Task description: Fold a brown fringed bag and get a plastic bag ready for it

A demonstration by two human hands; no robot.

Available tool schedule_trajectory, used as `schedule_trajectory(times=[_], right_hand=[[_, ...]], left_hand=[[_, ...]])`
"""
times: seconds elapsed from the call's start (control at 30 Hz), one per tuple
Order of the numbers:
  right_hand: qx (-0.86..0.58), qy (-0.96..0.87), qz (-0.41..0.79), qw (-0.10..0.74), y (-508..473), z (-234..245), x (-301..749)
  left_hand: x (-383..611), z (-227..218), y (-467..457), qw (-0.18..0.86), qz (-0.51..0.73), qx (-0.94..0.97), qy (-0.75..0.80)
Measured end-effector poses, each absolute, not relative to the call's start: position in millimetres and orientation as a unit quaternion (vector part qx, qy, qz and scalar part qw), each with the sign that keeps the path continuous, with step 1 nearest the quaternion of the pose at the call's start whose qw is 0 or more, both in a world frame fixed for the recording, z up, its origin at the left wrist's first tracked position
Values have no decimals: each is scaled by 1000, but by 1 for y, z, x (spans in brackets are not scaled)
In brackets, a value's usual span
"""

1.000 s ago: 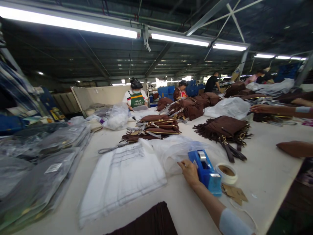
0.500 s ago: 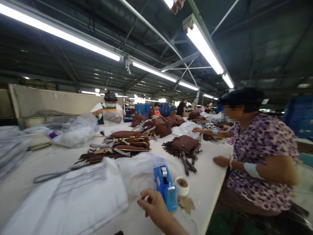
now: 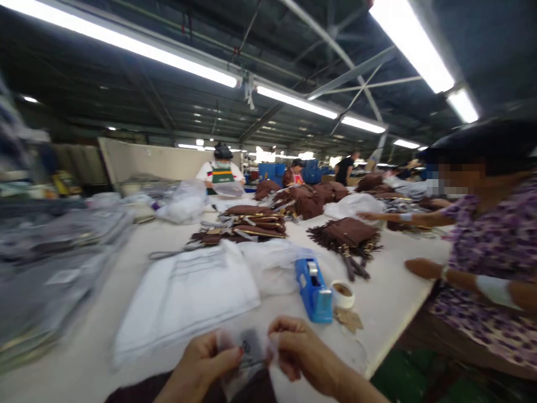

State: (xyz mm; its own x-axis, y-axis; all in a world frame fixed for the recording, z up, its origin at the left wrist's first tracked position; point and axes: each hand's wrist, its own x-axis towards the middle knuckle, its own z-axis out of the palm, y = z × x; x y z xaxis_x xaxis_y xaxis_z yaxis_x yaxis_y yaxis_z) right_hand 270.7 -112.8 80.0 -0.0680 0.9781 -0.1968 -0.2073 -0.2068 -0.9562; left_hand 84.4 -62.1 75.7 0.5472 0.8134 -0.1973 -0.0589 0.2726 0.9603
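At the table's near edge, my left hand (image 3: 205, 361) pinches one side of a small clear plastic bag (image 3: 235, 380) with a grey piece showing in it. My right hand (image 3: 300, 352) is closed on the bag's other side, fingertips together. Dark brown material (image 3: 136, 389) lies beneath my hands, mostly hidden by them. Beyond my right hand stands a blue tape dispenser (image 3: 312, 288), with a roll of white tape (image 3: 343, 294) and brown card tags (image 3: 349, 319) beside it.
A stack of white bags (image 3: 188, 302) lies ahead, with crumpled clear plastic (image 3: 272, 266) behind. Brown fringed handbags (image 3: 346, 235) are piled farther back. Plastic-wrapped goods (image 3: 62, 268) cover the left side. A co-worker (image 3: 490, 263) reaches over the table from the right.
My view has swung left. My left hand has come into view, and both hands now hold the small clear bag; my right hand was raised alone near the tape dispenser before.
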Motion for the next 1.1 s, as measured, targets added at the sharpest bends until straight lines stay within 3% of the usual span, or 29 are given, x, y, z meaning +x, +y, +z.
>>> schedule_trajectory(times=[0.13,0.33,0.53,0.7,0.9,1.1], right_hand=[[-473,-407,614,483,-107,72,264],[-389,-560,623,383,-106,83,227],[-462,-444,592,489,-98,62,195],[-463,-438,611,470,-100,54,189],[-459,-410,640,460,-101,55,187],[-534,-446,576,430,-100,47,196]], left_hand=[[63,87,-67,692,334,492,410],[35,90,-73,684,353,464,438],[10,86,-78,637,360,485,479],[-8,86,-81,634,393,470,472],[-7,80,-78,747,445,365,332],[-16,57,-78,691,469,333,438]])
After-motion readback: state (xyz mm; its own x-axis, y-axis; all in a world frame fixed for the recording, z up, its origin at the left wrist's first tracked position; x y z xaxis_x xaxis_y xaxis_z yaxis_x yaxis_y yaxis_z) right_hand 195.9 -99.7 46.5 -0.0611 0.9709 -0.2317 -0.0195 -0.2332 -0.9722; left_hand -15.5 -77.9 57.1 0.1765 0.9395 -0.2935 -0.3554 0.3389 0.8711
